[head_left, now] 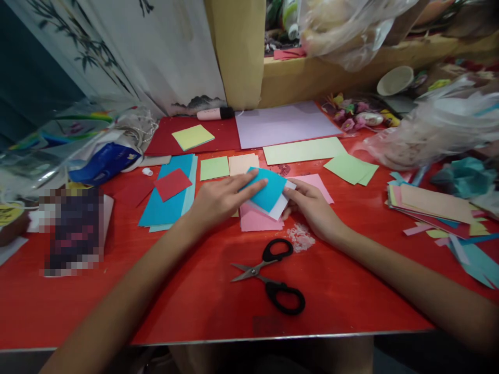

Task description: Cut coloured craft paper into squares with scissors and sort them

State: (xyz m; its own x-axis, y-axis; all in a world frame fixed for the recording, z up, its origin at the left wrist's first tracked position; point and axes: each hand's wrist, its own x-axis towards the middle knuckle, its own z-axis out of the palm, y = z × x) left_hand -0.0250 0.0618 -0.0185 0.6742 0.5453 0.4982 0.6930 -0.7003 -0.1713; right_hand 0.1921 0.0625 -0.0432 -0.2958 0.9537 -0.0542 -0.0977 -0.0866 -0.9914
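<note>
Between my hands is a blue paper square with a white sheet showing under its lower right edge. My left hand lies over its left side, two fingers stretched out on the blue face. Thumb and fingers of my right hand pinch the right corner, the fingertips partly hidden beneath. Below them on the table are pink squares. Black-handled scissors lie with blades apart nearer the front edge, touched by neither hand. Small white paper scraps sit beside my right wrist.
Blue sheets with a red square on top lie left. Green squares and a lilac sheet are farther back. Stacked paper strips and plastic bags crowd the right. The table's front edge runs near my body.
</note>
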